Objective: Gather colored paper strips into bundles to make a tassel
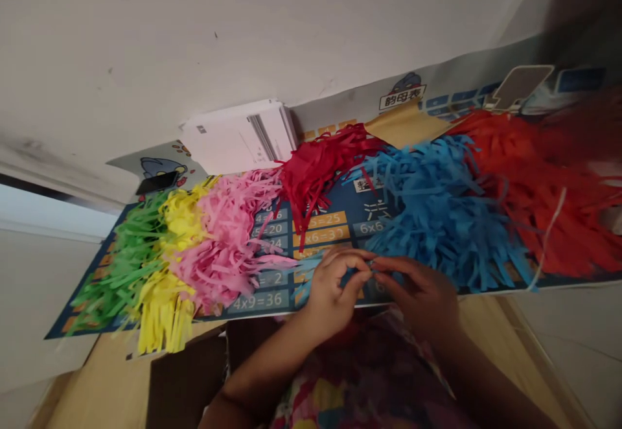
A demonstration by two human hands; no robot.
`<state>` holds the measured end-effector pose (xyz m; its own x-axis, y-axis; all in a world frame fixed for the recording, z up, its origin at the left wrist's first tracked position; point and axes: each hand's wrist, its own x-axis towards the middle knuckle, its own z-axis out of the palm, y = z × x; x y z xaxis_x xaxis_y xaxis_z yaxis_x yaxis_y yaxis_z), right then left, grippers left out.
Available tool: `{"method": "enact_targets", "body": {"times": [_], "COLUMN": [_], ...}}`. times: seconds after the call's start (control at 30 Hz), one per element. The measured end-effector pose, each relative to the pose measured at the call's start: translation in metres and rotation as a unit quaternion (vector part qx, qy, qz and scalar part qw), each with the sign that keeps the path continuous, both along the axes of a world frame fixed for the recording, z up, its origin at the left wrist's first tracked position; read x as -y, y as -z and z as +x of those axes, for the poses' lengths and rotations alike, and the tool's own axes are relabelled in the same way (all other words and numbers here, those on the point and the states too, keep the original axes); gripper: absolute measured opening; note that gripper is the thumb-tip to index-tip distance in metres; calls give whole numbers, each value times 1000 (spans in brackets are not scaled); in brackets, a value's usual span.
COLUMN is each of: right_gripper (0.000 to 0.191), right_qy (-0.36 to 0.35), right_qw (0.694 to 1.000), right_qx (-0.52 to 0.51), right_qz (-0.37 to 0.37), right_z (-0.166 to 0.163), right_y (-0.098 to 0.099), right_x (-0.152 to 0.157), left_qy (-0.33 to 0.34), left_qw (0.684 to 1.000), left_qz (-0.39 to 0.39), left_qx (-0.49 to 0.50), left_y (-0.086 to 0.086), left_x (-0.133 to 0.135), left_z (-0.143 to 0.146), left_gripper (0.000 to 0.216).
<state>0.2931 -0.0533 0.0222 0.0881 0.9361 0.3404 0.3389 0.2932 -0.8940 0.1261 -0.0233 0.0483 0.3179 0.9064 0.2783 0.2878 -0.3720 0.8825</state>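
A blue paper tassel (304, 280) is in my hands near the mat's front edge, its cut strips fanning out to the left beneath my left hand. My left hand (335, 289) is closed round its middle, thumb against fingers. My right hand (420, 296) pinches at the tassel's other end, and the two sets of fingertips meet. Just past my right hand lies a heap of blue paper tassels (432, 208). Pink tassels (218, 260) lie to the left of my hands, and dark red ones (325, 163) are farther back.
Yellow tassels (168, 306) and green tassels (124, 254) cover the left end of the printed mat (265, 299). Red tassels (539, 189) fill the right end. Along the wall are a white box (233, 137), a yellowish paper sheet (408, 124), a phone stand (519, 89) and a dark phone-like object (158, 183).
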Motion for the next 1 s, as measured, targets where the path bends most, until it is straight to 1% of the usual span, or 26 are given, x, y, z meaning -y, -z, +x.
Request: {"method": "enact_targets", "body": {"times": [0.13, 0.2, 0.27, 0.33, 0.4, 0.43, 0.5, 0.6, 0.7, 0.77, 0.87, 0.93, 1.0], "right_gripper": [22, 23, 23, 22, 20, 19, 18, 15, 15, 15, 15, 15, 15], "right_qy": [-31, -42, -39, -19, -13, -21, -47, -62, -64, -51, 8, 24, 14], "right_qw": [998, 996, 995, 994, 995, 996, 994, 990, 989, 990, 995, 996, 997], "right_qx": [28, 45, 59, 64, 62, 61, 63, 67, 79, 92, 90, 75, 63], "right_qz": [43, 61, 77, 83, 73, 68, 74, 107, 112, 93, 46, 34, 39], "right_z": [3, 3, 1, 0, 0, 0, 3, 6, 7, 5, 1, 0, 0], "right_y": [-5, -7, -7, -5, -5, -5, -7, -10, -11, -10, -8, -7, -6], "right_x": [-2, -3, -3, -3, -3, -3, -4, -6, -7, -6, -5, -5, -6], "left_qy": [19, 29, 45, 63, 69, 66, 60, 62, 80, 95, 105, 79, 43], "left_qw": [998, 997, 998, 998, 997, 997, 998, 993, 990, 992, 994, 996, 997], "left_qz": [-52, -62, -44, -4, 21, 14, -30, -97, -108, -82, 5, 42, 60], "left_qx": [19, 22, 5, -22, -31, -23, 5, 38, 35, 23, 1, 14, 35], "left_y": [1, 1, 0, -1, -1, 0, 1, 2, 1, 1, 5, 9, 13], "left_x": [1, 1, 0, 0, 0, 1, 1, 0, -2, -3, -2, 0, 0], "left_z": [-4, -6, -7, -7, -7, -7, -7, -7, -9, -9, -8, -6, -5], "left_gripper": [12, 13, 12, 12, 11, 11, 10, 9, 9, 8, 6, 4, 5]}}
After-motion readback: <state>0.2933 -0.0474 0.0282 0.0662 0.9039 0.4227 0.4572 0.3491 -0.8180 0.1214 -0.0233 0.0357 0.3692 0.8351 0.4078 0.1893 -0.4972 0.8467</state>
